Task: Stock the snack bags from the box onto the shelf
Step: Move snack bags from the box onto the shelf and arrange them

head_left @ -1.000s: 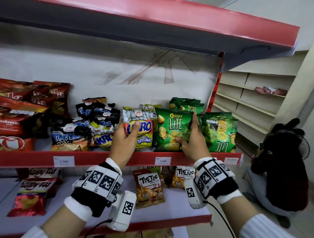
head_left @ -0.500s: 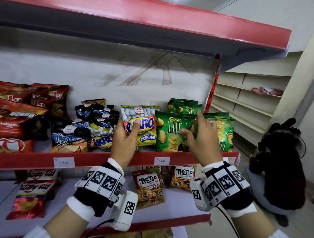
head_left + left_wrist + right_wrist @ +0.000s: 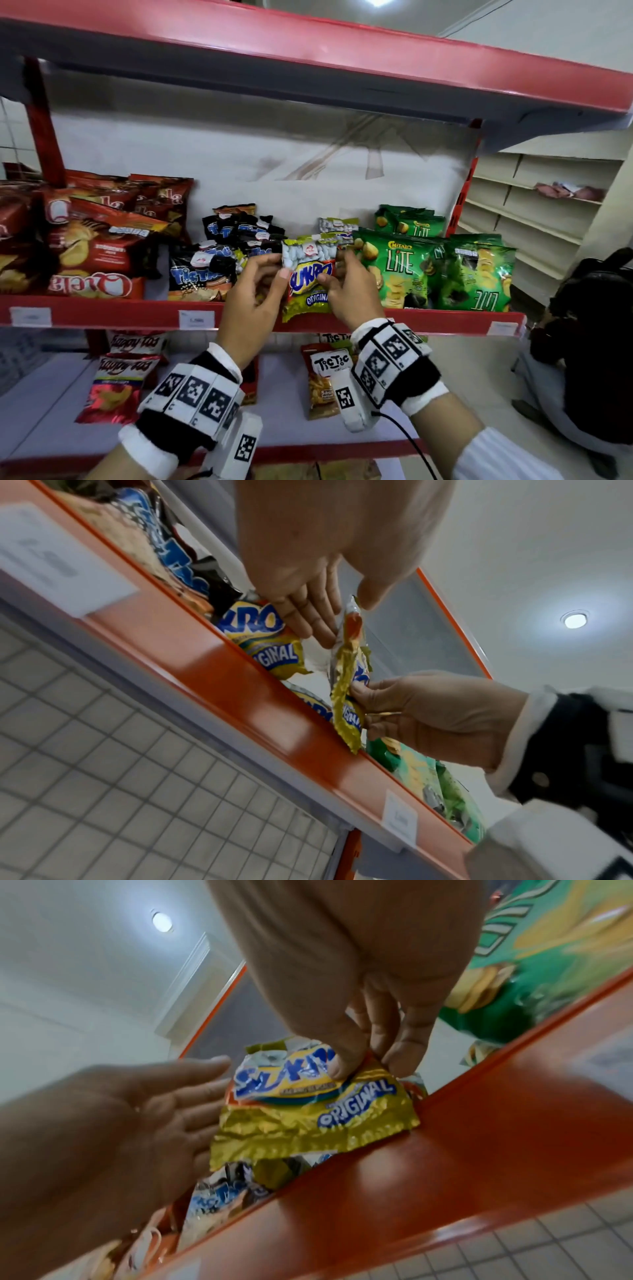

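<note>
We see our left hand (image 3: 308, 561) from below, fingers straight, tips against the back of a yellow Sukro bag (image 3: 347, 674) held edge-on & upright; thumb sits just by its top edge. Our right hand (image 3: 428, 712) pinches the bag's lower part. Its bottom corner hangs over the red shelf lip (image 3: 240, 691). Behind it, more Sukro bags (image 3: 270, 645) on the shelf, green bags (image 3: 428, 783) to the right. Two price tags (image 3: 51, 561) on the lip, ceiling light (image 3: 575, 620) above.

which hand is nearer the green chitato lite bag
Right. The right hand pinches the Sukro bag right beside the Chitato Lite bag; the left hand is across the Sukro bag, farther off.
</note>
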### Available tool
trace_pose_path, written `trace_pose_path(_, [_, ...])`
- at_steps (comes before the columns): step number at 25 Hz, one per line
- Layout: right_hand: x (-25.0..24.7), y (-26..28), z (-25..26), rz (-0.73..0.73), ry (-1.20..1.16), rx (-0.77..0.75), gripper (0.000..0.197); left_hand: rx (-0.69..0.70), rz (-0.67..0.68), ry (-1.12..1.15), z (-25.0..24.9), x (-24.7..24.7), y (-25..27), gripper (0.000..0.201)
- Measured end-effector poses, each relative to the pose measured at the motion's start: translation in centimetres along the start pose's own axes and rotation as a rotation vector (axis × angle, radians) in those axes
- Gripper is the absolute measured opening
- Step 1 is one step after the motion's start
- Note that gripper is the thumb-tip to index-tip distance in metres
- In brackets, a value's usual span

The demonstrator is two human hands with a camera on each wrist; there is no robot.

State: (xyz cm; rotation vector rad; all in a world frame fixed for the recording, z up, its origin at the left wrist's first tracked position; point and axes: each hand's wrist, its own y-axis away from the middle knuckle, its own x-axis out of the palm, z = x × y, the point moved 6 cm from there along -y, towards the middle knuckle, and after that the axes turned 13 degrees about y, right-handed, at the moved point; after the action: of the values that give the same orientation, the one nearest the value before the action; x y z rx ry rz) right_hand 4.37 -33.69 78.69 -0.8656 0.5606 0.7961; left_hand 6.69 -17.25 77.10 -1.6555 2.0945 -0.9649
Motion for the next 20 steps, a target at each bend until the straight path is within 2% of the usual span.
trace_pose_path(4, [1.4,-0.4,0.9,-0.052,0.159,0.073,0.031,0.126,-0.079,-0.199,-0.1,-1.9,0.4,0.017])
trace_pose_path(7, [1.5,-0.9,1.1,-0.073,0.285,0.09,0.034,0.078,-0.093,-0.324,1.1,-3.1,0.5,0.021])
trace_pose_path(11, [0.8,-2.1,1.3,-0.115,0.368,0.114,0.044,-0.021,0.093,-0.521,3.1,-2.4,0.5,0.037])
trace_pose_path(14, [1.4,-2.2,1.8,-0.079,0.443,0.096,0.038,-0.046,0.175,-0.702,3.7,-1.3,0.5,0.046])
trace_pose_path(17, [1.4,-1.6,1.7,-0.051,0.301,0.092,0.045,-0.065,0.228,-0.768,4.5,-0.6,0.6,0.05])
trace_pose_path(20, [1.9,-0.7,1.8,-0.006,0.188,-0.032,0.047,-0.068,0.292,-0.872,5.2,-0.2,0.7,0.053])
